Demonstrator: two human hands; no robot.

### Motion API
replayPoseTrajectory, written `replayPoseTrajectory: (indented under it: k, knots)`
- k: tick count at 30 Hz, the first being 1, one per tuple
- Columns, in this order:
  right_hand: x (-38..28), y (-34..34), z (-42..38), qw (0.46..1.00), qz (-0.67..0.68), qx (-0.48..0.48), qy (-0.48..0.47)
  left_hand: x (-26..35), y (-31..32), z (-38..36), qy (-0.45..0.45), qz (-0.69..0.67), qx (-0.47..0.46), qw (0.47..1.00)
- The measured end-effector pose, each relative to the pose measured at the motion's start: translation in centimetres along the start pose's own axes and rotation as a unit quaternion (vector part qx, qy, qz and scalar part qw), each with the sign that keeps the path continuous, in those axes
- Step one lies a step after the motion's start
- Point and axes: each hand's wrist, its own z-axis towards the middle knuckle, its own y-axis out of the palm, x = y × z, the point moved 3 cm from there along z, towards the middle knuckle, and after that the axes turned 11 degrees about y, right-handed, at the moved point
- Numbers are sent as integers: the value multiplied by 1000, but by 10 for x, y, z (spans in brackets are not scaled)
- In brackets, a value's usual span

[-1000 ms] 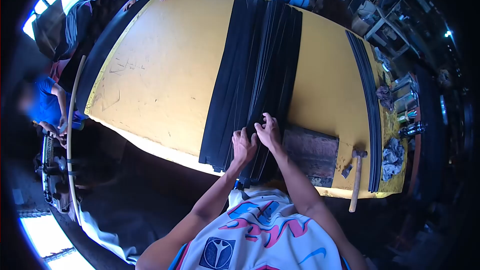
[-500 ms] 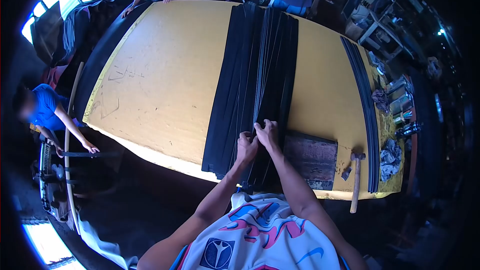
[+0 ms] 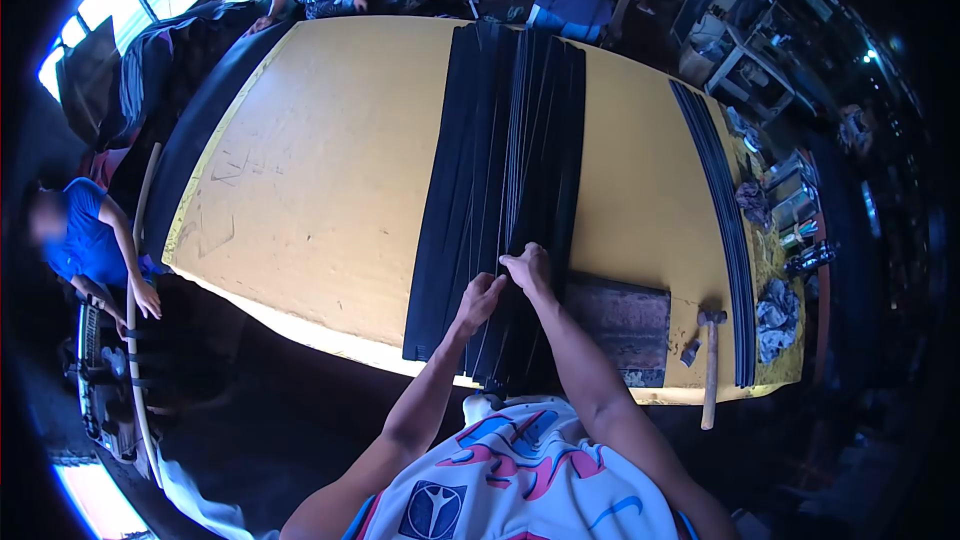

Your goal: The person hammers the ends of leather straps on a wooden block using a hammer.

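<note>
Long black strips (image 3: 440,190) lie side by side in a wide band across the yellow-topped table (image 3: 320,170), some standing on edge so that thin pale lines show between them. Over the near part of the band, my left hand (image 3: 481,301) is closed, thumb and fingers pinching the edge of a strip. Just beyond it and to the right, my right hand (image 3: 530,268) is also closed on a strip edge. The fingertips partly hide how much of the strip each hand holds.
Right of the band are a dark worn plate (image 3: 620,325), a hammer (image 3: 711,365) and a narrow stack of black strips (image 3: 722,220). Crumpled cloth (image 3: 777,320) lies at the right edge. One person (image 3: 90,235) is at the left; others are beyond the far edge.
My hands have drawn slightly apart and shifted a little left along the strips. The person at the left has lowered an arm; the dark strip by that hand no longer shows.
</note>
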Motion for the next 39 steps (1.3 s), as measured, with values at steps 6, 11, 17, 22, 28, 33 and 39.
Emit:
replayPoseTrajectory:
  k: [6, 11, 17, 22, 28, 33, 39]
  knots:
    - [-4, -3, -5, 999, 22, 2, 27, -16, 4, -1, -37, -137, 16, 990]
    - [-9, -8, -5, 998, 18, -29, 55, -27, 12, 5, -5, -170, 43, 985]
    - [-12, -9, 4, 992, 39, -59, 104, 3, 2, -2, -113, -404, -24, 908]
    - [-13, -4, 8, 992, 76, -13, 99, -10, 2, 1, -114, -430, -18, 896]
    - [-17, -22, -5, 986, 154, -41, 53, 2, 2, 1, -143, -410, -41, 900]
    - [-19, -31, -6, 990, 115, -66, 58, 1, 7, 1, -146, -433, -66, 887]
    - [-18, -29, -4, 984, 162, -34, 65, -11, 9, 5, -112, -461, -83, 876]
